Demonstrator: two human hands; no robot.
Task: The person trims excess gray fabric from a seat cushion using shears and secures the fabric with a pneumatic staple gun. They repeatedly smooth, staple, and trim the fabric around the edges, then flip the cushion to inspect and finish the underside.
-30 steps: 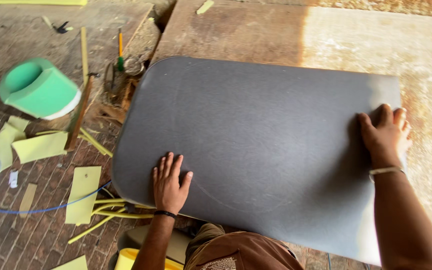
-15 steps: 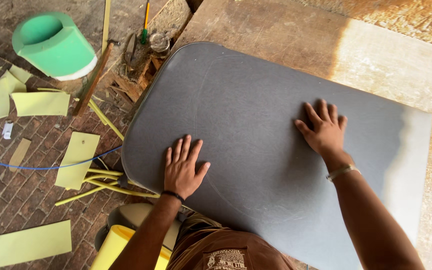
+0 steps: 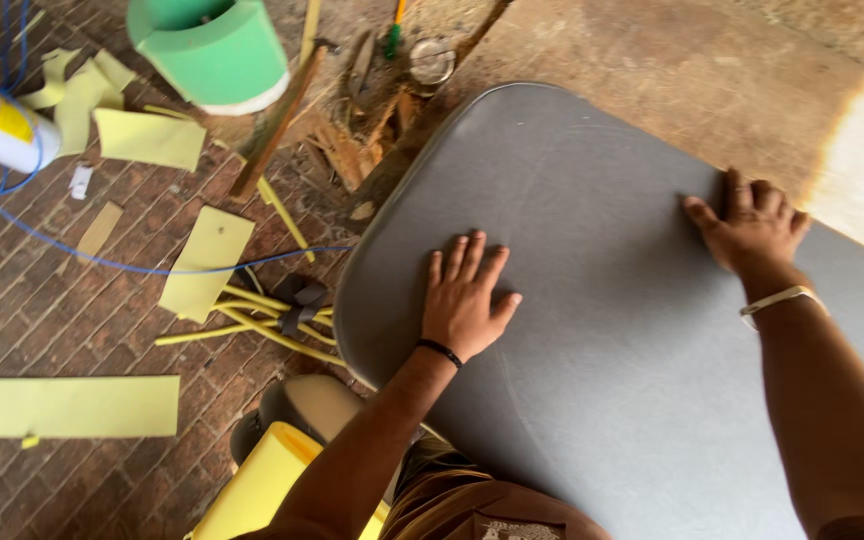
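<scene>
Grey sheet (image 3: 612, 330) lies spread flat over the wooden tabletop (image 3: 672, 60), its rounded corner hanging past the edge above the brick floor (image 3: 42, 310). My left hand (image 3: 464, 300) presses on it palm down with fingers spread, gripping nothing; my right hand (image 3: 752, 228) rests open and flat near the far edge. I judge this to be the smoothing step; the next stroke calls for even pressure outward. Yellow foam offcuts (image 3: 207, 260) and a green foam drum (image 3: 214, 50) lie beside the work. What sits under the sheet is hidden, and its near and right edges are cut off.
</scene>
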